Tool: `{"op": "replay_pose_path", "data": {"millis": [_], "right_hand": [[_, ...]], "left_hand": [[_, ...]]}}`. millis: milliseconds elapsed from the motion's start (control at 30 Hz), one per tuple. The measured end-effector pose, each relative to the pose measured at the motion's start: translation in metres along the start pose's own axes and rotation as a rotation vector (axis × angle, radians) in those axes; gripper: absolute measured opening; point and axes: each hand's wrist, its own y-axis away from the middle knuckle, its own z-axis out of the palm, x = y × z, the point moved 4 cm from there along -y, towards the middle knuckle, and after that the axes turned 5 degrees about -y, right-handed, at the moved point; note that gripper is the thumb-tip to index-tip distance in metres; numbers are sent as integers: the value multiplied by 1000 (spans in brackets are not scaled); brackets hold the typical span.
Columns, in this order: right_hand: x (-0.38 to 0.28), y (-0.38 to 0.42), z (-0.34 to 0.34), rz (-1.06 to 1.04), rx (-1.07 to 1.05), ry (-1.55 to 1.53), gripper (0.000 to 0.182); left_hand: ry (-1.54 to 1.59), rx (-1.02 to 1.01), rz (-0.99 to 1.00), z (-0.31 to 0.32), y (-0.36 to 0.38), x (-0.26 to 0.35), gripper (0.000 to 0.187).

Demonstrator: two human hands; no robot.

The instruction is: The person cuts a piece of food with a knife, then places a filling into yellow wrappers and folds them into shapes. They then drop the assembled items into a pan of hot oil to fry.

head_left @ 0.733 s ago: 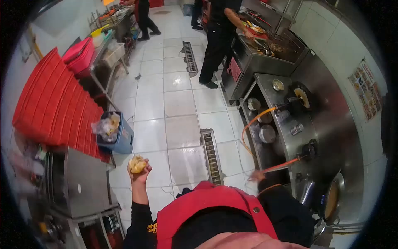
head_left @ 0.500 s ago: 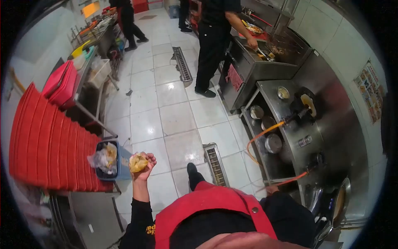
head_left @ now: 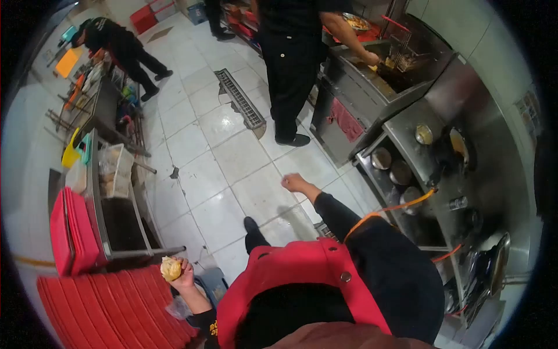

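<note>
My left hand [head_left: 185, 276] is closed around a pale yellow-brown piece of food [head_left: 171, 268], perhaps a bread roll. I hold it up above the stacked red trays [head_left: 116, 308] at the lower left. Partly behind my left forearm is a blue bin [head_left: 214, 285] with a plastic bag at its edge. My right hand [head_left: 297, 183] hangs over the white tiled floor in front of me, its fingers curled in. Whatever those fingers may hold is hidden. It touches no surface.
A co-worker in black [head_left: 290, 64] stands ahead at a fryer [head_left: 372, 87]. Another person [head_left: 119, 49] bends over the left counter. A steel table [head_left: 401, 134] with pans and orange hoses [head_left: 407, 203] runs along my right. A floor grate [head_left: 241, 99] lies ahead.
My right hand has come forward from beside the right table to over the floor. The food in my left hand now appears lower and farther left. The view has turned and moved forward.
</note>
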Motion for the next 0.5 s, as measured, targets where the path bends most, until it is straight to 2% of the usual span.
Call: {"op": "replay_pose_path", "data": {"millis": [133, 167, 200, 233, 267, 300, 333, 367, 400, 467, 500], "right_hand": [[-20, -84, -7, 77, 75, -103, 23], [-1, -95, -1, 89, 1, 23, 22], [20, -104, -1, 101, -73, 147, 21], [44, -108, -4, 158, -349, 229, 17], [63, -106, -6, 10, -433, 473, 18], [91, -102, -12, 74, -439, 557, 18], [108, -88, -24, -181, -319, 701, 17], [147, -71, -33, -147, -114, 315, 16], [156, -65, -33, -159, -115, 315, 16], [181, -62, -35, 281, -376, 550, 18], [199, -53, -38, 509, -501, 666, 24]], "left_hand": [[-63, 96, -79, -40, -142, 55, 51], [-93, 148, -109, -42, -181, 58, 50], [-80, 80, -105, -20, -220, 62, 42], [-113, 126, -117, -3, -260, 63, 38], [-151, 177, -120, 14, -298, 66, 34], [-186, 212, -126, 31, -335, 67, 32], [-225, 247, -132, 45, -371, 65, 31], [-225, 250, -116, 62, -408, 65, 31], [-183, 242, -172, 76, -443, 60, 32], [-139, 227, -221, 85, -504, 62, 33], [-200, 139, -256, 89, -533, 60, 33]]}}
